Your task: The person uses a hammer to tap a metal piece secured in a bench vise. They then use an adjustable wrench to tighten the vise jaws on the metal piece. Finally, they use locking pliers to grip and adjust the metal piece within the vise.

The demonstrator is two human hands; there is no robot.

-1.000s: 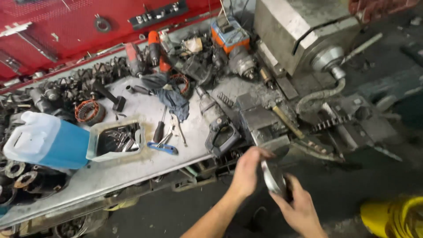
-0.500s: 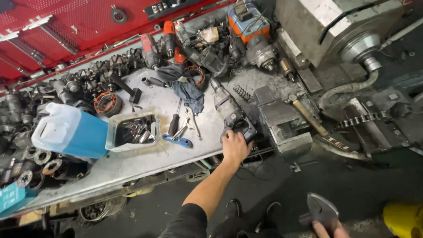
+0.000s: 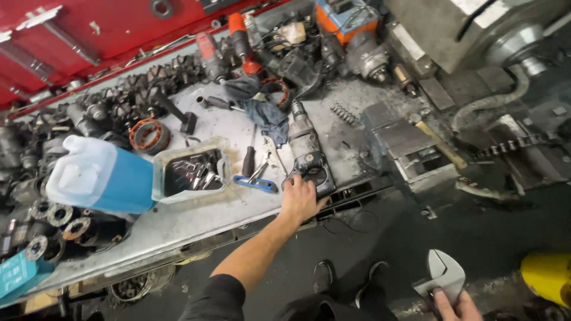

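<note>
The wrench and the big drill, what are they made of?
The wrench in the right hand looks like bare steel: silvery grey with a dull shine. The drill by the left hand seems to be grey cast metal, grimy and dull; its dark handle could be plastic.

Left arm stretched forward, left hand [image 3: 299,199] palm down, right hand [image 3: 455,306] low, fingers curled

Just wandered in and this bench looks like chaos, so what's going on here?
A person stands at a cluttered metal workbench. Their left hand rests on the handle end of a grey power drill lying on the bench. Their right hand, low by their side, holds an adjustable wrench. Nearby lie a blue jug, a clear tray of metal parts and a dark rag.
</note>
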